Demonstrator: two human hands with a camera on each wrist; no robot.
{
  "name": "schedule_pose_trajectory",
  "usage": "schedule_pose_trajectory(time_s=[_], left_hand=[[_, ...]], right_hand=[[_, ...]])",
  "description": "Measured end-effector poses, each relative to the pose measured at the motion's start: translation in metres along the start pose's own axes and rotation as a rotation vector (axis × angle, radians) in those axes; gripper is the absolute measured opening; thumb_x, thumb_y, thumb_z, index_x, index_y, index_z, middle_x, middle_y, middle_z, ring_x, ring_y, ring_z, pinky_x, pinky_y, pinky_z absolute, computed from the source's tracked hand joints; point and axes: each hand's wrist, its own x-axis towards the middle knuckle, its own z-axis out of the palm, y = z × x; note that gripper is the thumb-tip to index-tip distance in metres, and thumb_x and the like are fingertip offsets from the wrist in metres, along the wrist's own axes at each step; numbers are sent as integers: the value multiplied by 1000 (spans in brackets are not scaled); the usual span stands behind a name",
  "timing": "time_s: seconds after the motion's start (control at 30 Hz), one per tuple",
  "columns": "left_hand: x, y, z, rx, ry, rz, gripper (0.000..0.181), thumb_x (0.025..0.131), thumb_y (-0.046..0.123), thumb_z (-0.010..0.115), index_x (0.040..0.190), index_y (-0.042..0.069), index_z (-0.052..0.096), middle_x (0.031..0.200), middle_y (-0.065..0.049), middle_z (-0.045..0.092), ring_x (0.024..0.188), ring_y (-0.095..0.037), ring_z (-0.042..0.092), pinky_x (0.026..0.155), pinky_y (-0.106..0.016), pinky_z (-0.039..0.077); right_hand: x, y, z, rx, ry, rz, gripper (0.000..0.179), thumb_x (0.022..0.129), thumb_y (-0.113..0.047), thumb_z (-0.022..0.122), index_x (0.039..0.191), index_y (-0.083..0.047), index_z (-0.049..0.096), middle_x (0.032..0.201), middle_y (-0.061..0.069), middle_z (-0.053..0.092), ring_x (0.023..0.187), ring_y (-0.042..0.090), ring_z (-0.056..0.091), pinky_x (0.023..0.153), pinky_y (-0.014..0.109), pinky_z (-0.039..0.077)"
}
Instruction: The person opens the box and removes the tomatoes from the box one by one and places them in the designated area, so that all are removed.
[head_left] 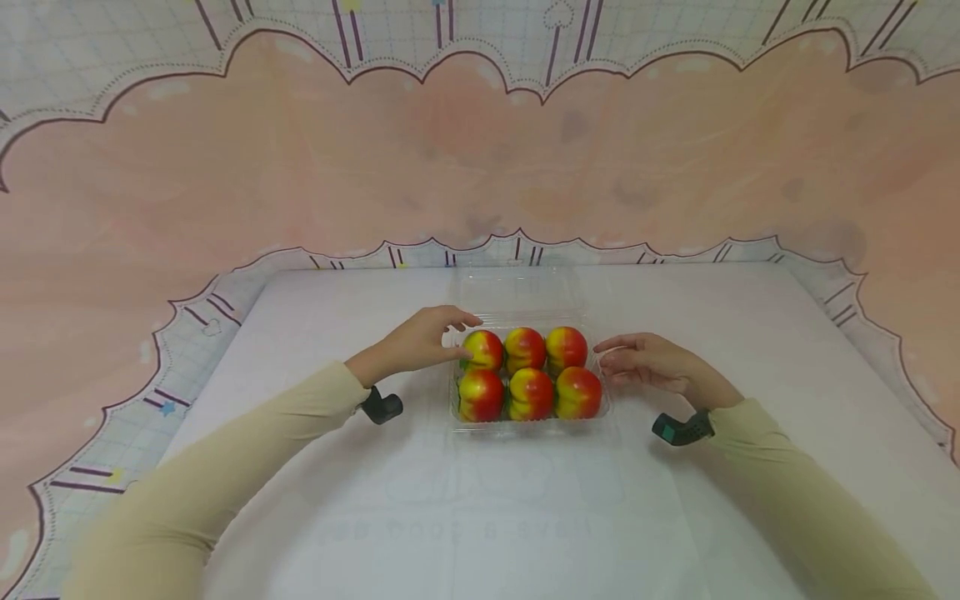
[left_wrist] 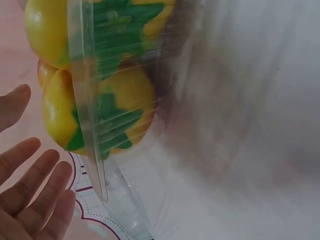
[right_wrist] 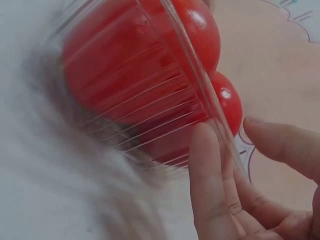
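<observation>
A clear plastic clamshell box (head_left: 531, 425) lies on the table with its lid (head_left: 516, 290) folded back. Inside sit several glossy red-and-yellow fruits (head_left: 531, 393) in two rows, with green leaf shapes showing on some through the wall. My left hand (head_left: 427, 340) is by the box's back left corner, thumb near a fruit; in the left wrist view its fingers (left_wrist: 42, 200) stretch toward the rim, apart from it. At the right side is my right hand (head_left: 651, 364). Its fingers (right_wrist: 207, 175) lie along the outside of the wall, under the rim, while the thumb (right_wrist: 280, 142) stays clear.
The table (head_left: 525, 525) has a white cover with faint lettering toward the front. Behind it hangs a peach cloth (head_left: 480, 167) with scalloped outlines. Dark wrist cameras (head_left: 382, 407) are strapped at both cuffs.
</observation>
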Motion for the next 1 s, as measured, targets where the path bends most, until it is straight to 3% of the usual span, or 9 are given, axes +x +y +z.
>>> schedule_pose_trajectory(time_s=[0.13,0.33,0.6,0.73,1.0], left_hand=[[6,3,4,24,-15,10,49,83,25,71,127,8,58,126,-8,61,111,-24,57,95,-42,50],[11,3,8,65,-36,0,47,83,25,72,125,9,60,124,-7,62,111,-24,57,93,-39,52],[13,-2,11,40,-49,-5,45,81,20,73,123,8,61,123,-10,61,112,-26,56,95,-40,50],[14,-5,13,28,-46,-9,46,81,21,74,123,9,61,123,-10,61,113,-26,56,97,-42,49],[17,-8,15,16,-61,-8,52,79,19,75,126,8,58,125,-9,61,114,-25,55,101,-42,46]], right_hand=[[4,-2,0,-69,43,10,48,97,-10,47,137,12,30,95,-9,65,87,5,63,80,17,54],[7,-3,2,-113,106,21,52,94,-12,54,137,9,33,94,-10,64,87,5,62,82,19,54],[8,4,8,-117,203,-43,55,91,-17,61,135,7,39,98,-9,64,88,3,63,83,19,54],[6,7,10,-111,209,-51,57,91,-20,62,136,6,39,103,-9,63,89,3,63,84,19,53],[3,6,9,-83,143,-20,55,92,-11,59,136,9,34,91,-9,65,87,4,64,83,21,54]])
